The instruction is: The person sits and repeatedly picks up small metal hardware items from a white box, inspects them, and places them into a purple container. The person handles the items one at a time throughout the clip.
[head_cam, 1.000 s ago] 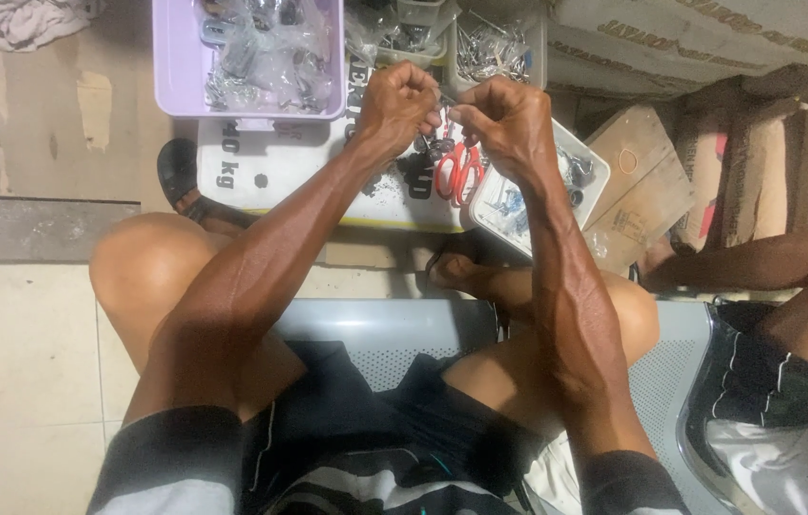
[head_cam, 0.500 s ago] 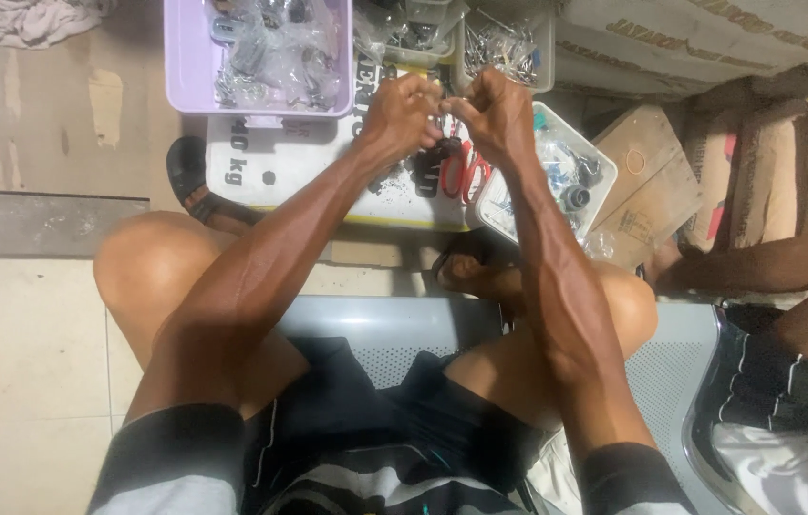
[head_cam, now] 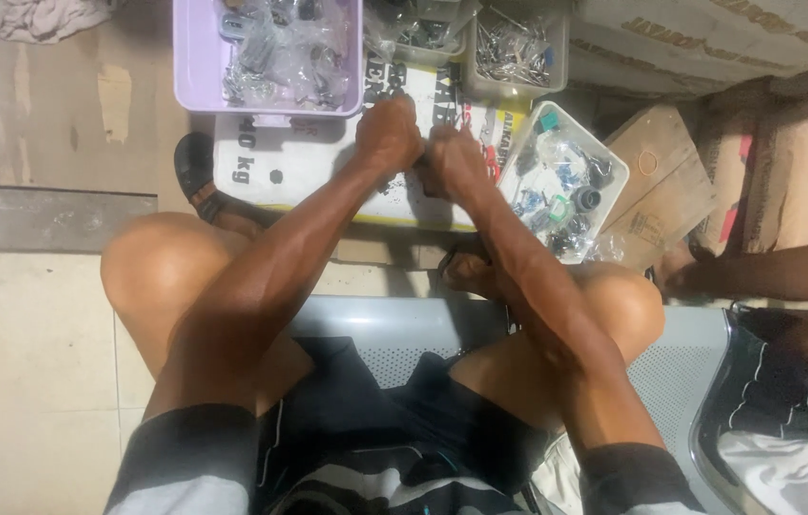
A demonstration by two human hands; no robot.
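My left hand [head_cam: 390,133] and my right hand [head_cam: 456,157] are both clenched and pressed knuckle to knuckle over a white printed sack [head_cam: 299,167] on the floor. A small dark item shows between them; most of it is hidden by the fingers. Just beyond the left hand stands a purple tray [head_cam: 194,57] filled with bagged small parts. A white tray [head_cam: 619,176] of loose fittings in blue, green and black lies right of the right hand. I sit on a grey perforated bench [head_cam: 385,334] with both knees spread.
Two clear boxes of metal hardware [head_cam: 514,48] stand at the top. Cardboard pieces [head_cam: 662,181] lie to the right. My sandalled foot [head_cam: 196,172] rests on the sack's left edge. Another person's arm [head_cam: 766,272] and leg are at the right edge.
Both hands have dropped slightly toward me and closed tighter together. The red-handled tool seen under the right hand earlier is out of sight now.
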